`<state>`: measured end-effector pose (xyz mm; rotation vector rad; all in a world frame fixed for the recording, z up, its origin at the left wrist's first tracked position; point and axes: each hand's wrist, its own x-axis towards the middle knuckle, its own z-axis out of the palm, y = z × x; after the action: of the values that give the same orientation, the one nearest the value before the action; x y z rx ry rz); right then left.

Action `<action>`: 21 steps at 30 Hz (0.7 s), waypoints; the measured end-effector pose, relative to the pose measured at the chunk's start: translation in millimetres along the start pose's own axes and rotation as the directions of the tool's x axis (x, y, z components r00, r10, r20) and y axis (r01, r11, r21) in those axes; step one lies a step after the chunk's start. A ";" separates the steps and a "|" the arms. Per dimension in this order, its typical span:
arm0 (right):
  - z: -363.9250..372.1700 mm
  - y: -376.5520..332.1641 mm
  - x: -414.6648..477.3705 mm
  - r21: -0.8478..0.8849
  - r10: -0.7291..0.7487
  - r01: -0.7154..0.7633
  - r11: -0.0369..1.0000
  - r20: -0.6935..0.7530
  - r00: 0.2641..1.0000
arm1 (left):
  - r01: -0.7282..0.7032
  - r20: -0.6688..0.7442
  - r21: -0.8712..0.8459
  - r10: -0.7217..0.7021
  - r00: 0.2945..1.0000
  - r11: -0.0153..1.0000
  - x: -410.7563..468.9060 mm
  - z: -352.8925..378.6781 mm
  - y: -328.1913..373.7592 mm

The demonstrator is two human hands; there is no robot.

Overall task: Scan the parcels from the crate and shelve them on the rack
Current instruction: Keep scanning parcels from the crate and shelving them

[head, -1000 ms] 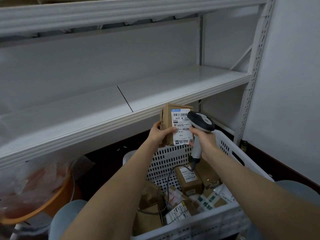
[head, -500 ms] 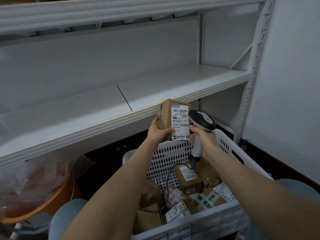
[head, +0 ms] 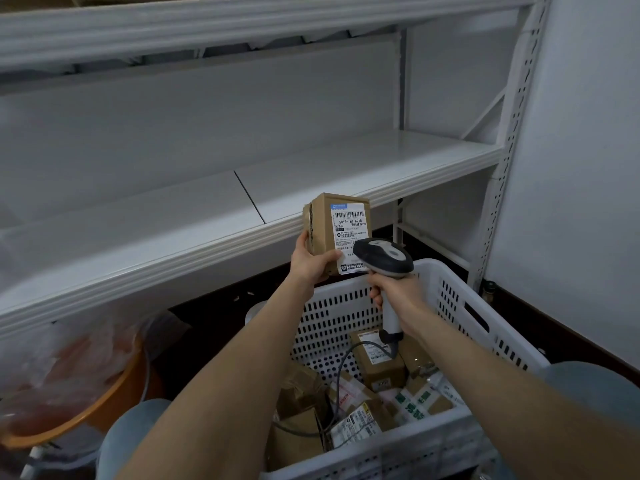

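The left hand (head: 310,263) grips a labelled cardboard parcel (head: 337,230) above the white crate (head: 460,306); the right hand (head: 398,292) clasps a scanner (head: 384,258) beside it. More parcels (head: 377,362) fill the crate below the rack (head: 311,174).

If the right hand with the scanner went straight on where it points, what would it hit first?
Most likely the cardboard parcel gripped by the left hand; the gap is hard to judge.

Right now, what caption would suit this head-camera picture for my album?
Left hand holds a labelled parcel while right hand aims the scanner above the crate.
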<state>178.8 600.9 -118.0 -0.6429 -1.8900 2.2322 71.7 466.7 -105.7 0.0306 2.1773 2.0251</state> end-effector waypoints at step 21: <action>-5.1 4.4 5.6 0.043 0.007 -0.005 0.999 -0.039 0.999 | -0.020 -0.027 -0.010 0.020 0.999 1.000 -2.0 -0.3 0.9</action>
<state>176.6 606.8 -124.1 -0.6811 -1.8192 2.2404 73.5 466.2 -104.6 0.0240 2.1914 2.0586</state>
